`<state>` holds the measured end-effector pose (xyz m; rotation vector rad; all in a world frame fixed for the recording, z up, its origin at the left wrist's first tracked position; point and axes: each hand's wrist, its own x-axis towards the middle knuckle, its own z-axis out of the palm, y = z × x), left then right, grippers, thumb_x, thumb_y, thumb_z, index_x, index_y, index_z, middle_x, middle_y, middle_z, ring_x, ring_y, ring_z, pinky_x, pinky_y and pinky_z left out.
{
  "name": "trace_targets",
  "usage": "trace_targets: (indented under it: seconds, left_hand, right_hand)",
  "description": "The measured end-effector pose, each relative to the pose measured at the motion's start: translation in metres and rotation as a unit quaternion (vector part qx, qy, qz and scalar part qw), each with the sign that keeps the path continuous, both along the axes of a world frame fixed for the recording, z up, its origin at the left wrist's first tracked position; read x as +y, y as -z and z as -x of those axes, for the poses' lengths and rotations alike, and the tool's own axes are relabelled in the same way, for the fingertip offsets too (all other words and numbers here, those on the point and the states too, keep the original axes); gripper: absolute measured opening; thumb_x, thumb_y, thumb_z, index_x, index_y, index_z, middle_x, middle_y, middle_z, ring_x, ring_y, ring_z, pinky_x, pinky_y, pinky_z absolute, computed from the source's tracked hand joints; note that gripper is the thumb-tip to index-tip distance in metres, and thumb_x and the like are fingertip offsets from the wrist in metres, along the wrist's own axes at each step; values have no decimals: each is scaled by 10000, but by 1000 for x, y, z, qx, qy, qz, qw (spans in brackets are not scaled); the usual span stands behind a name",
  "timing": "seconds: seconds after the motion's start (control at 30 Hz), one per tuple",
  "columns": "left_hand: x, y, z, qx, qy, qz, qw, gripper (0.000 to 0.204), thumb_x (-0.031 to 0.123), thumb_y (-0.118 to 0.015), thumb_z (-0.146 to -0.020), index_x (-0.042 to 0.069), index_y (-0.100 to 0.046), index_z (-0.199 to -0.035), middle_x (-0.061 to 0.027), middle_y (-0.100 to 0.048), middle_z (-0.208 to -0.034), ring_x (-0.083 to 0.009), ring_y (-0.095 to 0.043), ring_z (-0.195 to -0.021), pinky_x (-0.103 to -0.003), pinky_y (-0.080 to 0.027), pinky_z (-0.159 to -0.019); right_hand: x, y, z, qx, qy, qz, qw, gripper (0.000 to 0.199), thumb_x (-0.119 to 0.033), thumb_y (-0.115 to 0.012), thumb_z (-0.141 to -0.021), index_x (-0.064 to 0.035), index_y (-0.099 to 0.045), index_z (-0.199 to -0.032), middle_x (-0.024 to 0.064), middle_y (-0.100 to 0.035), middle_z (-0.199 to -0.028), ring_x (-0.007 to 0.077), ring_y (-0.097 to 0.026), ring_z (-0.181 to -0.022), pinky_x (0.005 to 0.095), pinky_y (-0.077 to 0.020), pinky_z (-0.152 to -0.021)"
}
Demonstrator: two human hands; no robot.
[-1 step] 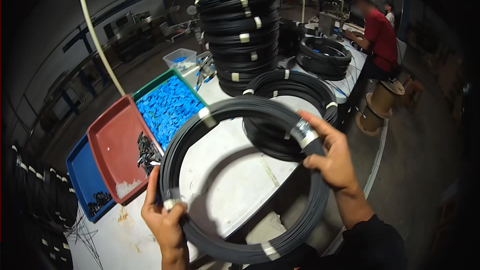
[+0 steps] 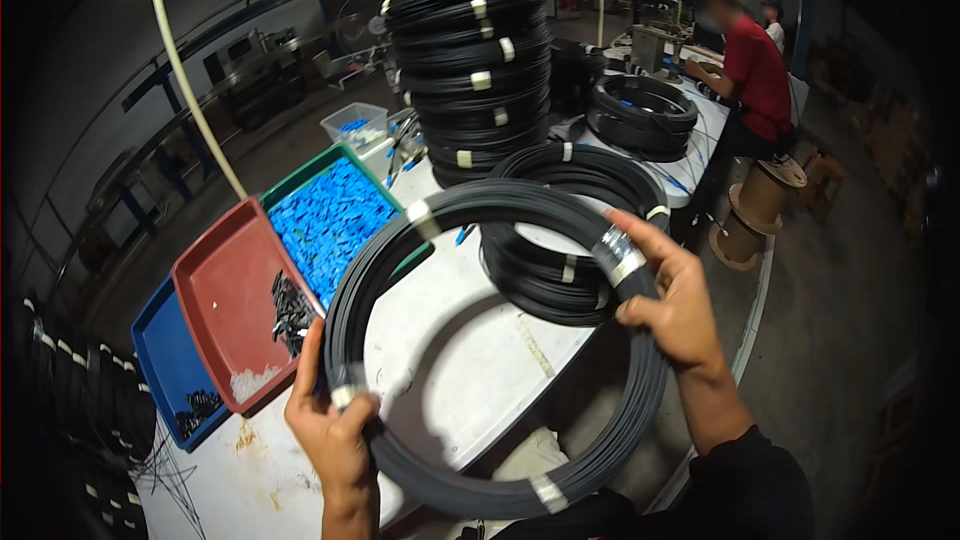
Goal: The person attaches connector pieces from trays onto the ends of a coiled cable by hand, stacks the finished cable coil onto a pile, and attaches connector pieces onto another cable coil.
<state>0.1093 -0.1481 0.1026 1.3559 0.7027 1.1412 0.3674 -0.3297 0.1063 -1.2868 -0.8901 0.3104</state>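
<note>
I hold a large coil of black cable [image 2: 470, 480] above the white table [image 2: 470, 360], bound with several white tape bands. My left hand [image 2: 335, 430] grips its lower left side at a tape band. My right hand [image 2: 675, 305] grips its upper right side beside another silvery-white band. The coil is tilted toward me.
A short stack of coils [image 2: 570, 240] lies just behind, a tall stack [image 2: 465, 60] farther back. Left of me sit a red tray [image 2: 225, 290] with small black parts, a green tray of blue pieces [image 2: 325, 215] and a blue tray [image 2: 165, 360]. A person in a red shirt [image 2: 755, 70] works at the far right.
</note>
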Motion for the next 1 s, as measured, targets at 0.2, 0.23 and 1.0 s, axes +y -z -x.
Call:
trace_targets:
  seconds: [0.2,0.23,1.0]
  left_hand:
    - [37,-16,-108,-11,68,-22,997,791,-110,-599,-641,-9,-562,-1425,-95,-683,-992,-121,-603,-687,-247,-484,-611]
    - [43,-16,-127,-6,74,-22,997,785,-106,-605,-630,11,-592,-1405,-79,-680,-944,-116,-593,-647,-243,-469,-585]
    - [106,22,-291,73,93,82,990,790,-136,-620,-600,-56,-581,-1385,-162,-695,-877,-196,-610,-592,-297,-468,-504]
  right_hand:
    - [-9,-27,-82,31,83,7,996,847,196,-565,-574,93,-517,-1414,136,-670,-1223,150,-655,-976,237,-542,-718]
    - [-9,-32,-94,12,111,8,994,836,197,-572,-573,97,-528,-1401,142,-687,-1167,143,-657,-879,241,-540,-652]
    - [32,19,-250,60,161,106,979,771,177,-564,-590,113,-558,-1359,210,-690,-1191,152,-646,-682,258,-527,-576]
